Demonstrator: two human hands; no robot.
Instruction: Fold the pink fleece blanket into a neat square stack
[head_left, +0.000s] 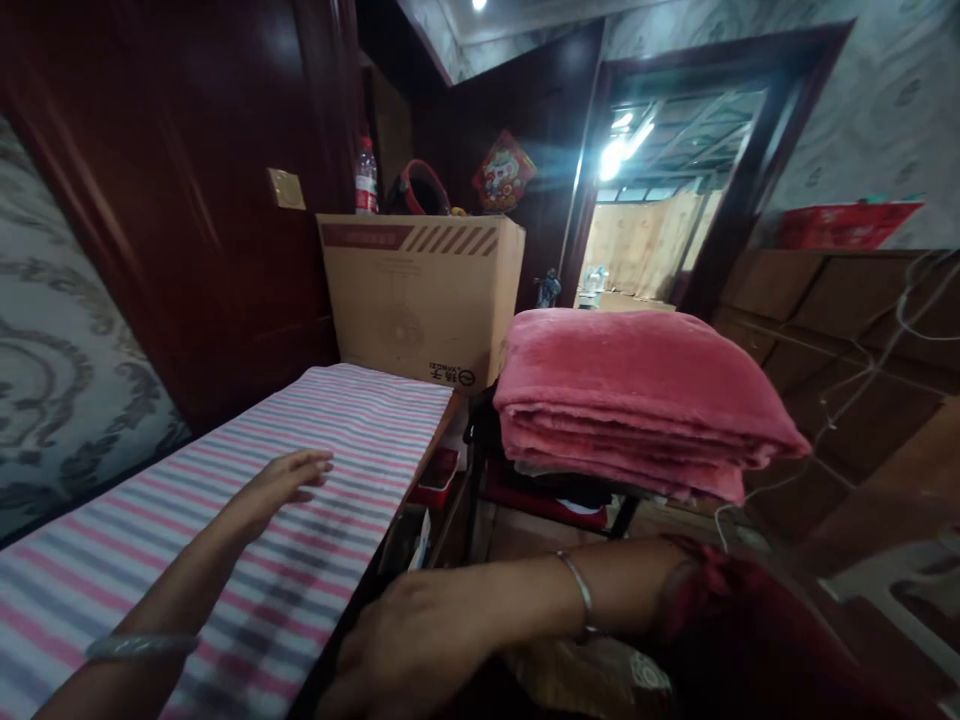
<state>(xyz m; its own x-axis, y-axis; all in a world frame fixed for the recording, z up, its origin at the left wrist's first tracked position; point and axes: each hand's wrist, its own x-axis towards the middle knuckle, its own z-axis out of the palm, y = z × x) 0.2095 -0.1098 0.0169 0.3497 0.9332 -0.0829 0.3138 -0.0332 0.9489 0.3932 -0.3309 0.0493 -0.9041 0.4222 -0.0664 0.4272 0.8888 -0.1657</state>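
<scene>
My left hand (281, 487) reaches over the striped cloth (360, 410), which lies flat on a long table in pink, grey and white bands. Its fingers are loosely stretched and apart, with nothing in them. Whether the palm touches the cloth I cannot tell. Lower down, my right hand (409, 640) is at the table's near edge with its back to me. The fingers point downward, blurred and partly lost in the dark, so what they hold, if anything, is hidden. Each wrist wears a bangle.
A thick folded pink blanket (637, 390) sits on a low seat to the right. Behind the cloth stands a large cardboard box (420, 290) with a bottle (366, 178) on top. A red basket (847, 225) rests on stacked boxes at right, where loose white cables hang.
</scene>
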